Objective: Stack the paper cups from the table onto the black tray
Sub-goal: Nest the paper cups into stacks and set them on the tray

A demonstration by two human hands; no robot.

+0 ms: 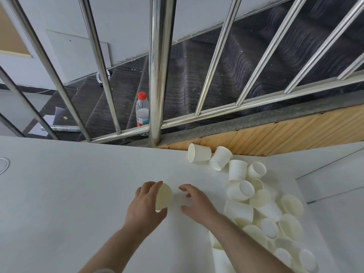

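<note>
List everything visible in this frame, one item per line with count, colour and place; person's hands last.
held cup: one, cream-white, centre of table, in left hand.
loose cups: a heap too jumbled to count, cream-white, right side of table, most on their sides.
table: one, white, lower frame.
bottle: one, clear with red cap, standing behind the railing.
railing: steel bars, silver, beyond the table's far edge.
stairs: dark, behind the railing.
black tray: not in view.
left hand: grips the held cup.
right hand: fingers curved, nothing visibly held, beside that cup.
</note>
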